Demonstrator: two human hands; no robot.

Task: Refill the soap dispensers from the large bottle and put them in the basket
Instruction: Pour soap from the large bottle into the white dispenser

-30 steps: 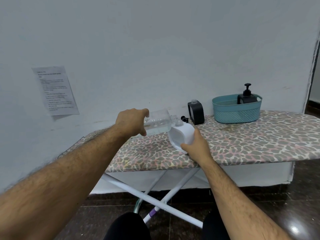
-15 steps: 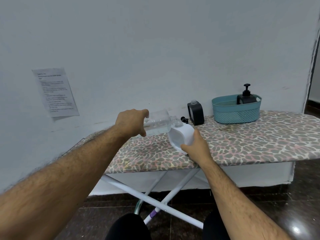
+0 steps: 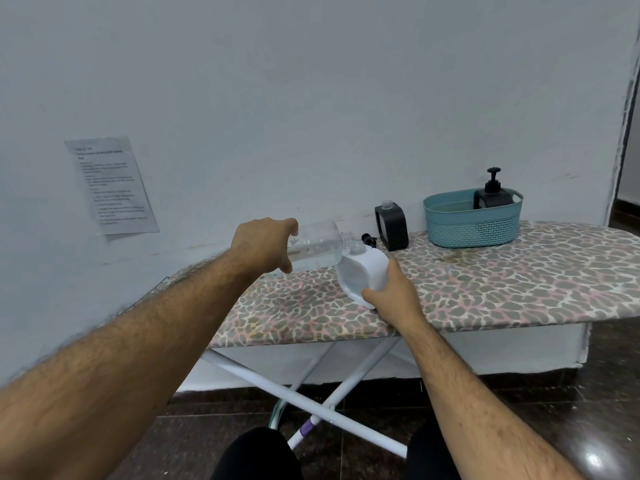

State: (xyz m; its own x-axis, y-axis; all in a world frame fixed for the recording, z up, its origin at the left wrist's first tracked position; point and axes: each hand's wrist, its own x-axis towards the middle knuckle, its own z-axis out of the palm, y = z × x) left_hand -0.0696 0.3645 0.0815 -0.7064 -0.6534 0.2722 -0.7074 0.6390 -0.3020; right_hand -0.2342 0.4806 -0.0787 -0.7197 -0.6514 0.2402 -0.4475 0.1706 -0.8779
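My left hand (image 3: 263,244) grips a clear large bottle (image 3: 317,244), tipped on its side with its mouth over the open neck of a white soap dispenser (image 3: 363,275). That dispenser leans tilted on the ironing board, and my right hand (image 3: 393,292) holds it at its lower right side. A black dispenser (image 3: 392,225) without its pump stands behind, with a black pump cap (image 3: 369,239) lying beside it. Another black dispenser (image 3: 492,195) with its pump on sits inside the teal basket (image 3: 472,223) at the back right.
The ironing board (image 3: 502,289) has a leopard-print cover and stands against a white wall. A printed sheet (image 3: 110,185) is stuck to the wall at the left. White crossed legs (image 3: 311,393) stand under the board, above a dark tiled floor.
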